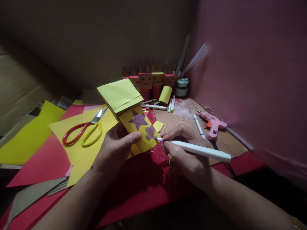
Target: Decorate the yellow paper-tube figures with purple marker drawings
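Observation:
My left hand (pixel 117 142) is closed round a yellow paper-covered tube (pixel 129 123), its thumb lying on the front. Joined to or resting against the tube's upper end is a box (pixel 120 95) with a yellow top; I cannot tell which. A purple star and a purple flower are drawn on the tube. My right hand (pixel 187 153) pinches a white marker (pixel 201 150) near its tip. That purple tip touches the paper just right of the flower, where a small curved line shows.
Scissors (pixel 92 126) lie on yellow and red paper sheets (pixel 45 163) at left. Several box-headed paper figures (pixel 145 80) stand at the back beside a lidded jar (pixel 181 87). Loose markers (pixel 154 107) and a yellow paper roll (pixel 165 94) lie before them. A pink glue gun (pixel 213 124) rests at right.

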The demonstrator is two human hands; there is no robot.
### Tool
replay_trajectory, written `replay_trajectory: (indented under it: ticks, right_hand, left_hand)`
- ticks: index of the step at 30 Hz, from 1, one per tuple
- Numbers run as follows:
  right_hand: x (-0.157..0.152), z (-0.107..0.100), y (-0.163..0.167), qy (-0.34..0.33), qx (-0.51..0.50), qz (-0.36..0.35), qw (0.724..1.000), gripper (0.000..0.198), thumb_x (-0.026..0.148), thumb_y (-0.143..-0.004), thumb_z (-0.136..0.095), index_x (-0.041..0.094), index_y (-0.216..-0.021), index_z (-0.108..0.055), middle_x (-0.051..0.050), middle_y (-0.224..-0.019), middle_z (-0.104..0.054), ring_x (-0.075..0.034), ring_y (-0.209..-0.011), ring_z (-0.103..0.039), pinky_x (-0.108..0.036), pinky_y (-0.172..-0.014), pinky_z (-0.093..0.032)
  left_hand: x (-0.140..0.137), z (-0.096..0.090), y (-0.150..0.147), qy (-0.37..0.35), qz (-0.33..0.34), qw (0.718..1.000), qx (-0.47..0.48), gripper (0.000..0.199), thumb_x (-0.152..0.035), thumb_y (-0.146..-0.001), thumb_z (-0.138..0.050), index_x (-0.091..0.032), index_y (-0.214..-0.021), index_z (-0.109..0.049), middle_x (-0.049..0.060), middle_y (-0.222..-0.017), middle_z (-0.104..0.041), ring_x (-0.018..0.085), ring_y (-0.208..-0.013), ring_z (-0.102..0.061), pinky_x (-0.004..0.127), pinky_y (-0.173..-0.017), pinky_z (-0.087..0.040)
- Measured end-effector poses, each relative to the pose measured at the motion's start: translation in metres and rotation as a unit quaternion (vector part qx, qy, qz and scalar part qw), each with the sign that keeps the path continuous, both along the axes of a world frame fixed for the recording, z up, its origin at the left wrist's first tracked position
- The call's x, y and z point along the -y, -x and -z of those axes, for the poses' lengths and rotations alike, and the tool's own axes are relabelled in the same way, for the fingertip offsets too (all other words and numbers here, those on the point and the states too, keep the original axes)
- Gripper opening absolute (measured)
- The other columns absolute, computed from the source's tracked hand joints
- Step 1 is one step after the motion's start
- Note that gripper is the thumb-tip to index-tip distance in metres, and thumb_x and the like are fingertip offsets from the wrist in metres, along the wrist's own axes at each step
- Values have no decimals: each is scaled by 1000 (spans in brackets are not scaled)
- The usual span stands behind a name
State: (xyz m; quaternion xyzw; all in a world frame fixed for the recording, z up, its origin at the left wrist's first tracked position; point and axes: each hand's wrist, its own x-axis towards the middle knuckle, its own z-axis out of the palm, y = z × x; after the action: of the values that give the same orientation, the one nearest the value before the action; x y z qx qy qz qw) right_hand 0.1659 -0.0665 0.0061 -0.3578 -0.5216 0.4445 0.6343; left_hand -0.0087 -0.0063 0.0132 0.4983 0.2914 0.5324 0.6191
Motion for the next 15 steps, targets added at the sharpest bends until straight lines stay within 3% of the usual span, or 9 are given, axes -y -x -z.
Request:
replay_trajectory:
  ticks: [15]
  right_hand:
    - [1, 1, 0, 28, -32, 1, 999, 8, 18, -86, -66, 21, -81, -61, 8, -56, -52, -6, -42, -43, -19, -40, -33]
  left_hand:
    - [-1, 0, -1, -3, -6, 1000, -11, 57, -22, -72, -85, -16, -127, -70, 14, -110, -78, 33, -99, -75, 43, -85, -63]
